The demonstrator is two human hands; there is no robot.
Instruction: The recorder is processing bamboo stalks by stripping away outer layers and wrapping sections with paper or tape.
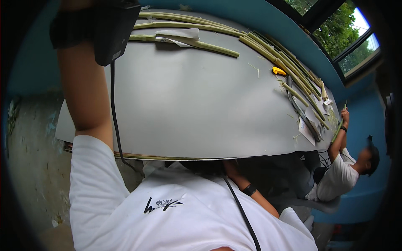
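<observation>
My left arm (83,88) reaches up along the left side, with a black boxy device (113,33) strapped near its wrist. The left hand itself is outside the picture. My right arm (264,203), with a dark wristband (250,190), goes down toward the table's near edge. Only the back part of my right hand (236,175) shows, in shadow; its fingers are hidden below the edge. The grey table (188,100) spreads in front of me. Long green stalks (184,26) lie along its far side, one with a piece of white paper (178,37) on it.
More stalks (276,58) are piled at the far right, with a yellow-handled tool (278,71), a curved grey bar (299,108) and paper sheets (307,130). A seated co-worker (339,175) at the right holds a green stalk. Black cables (114,113) hang near my arms.
</observation>
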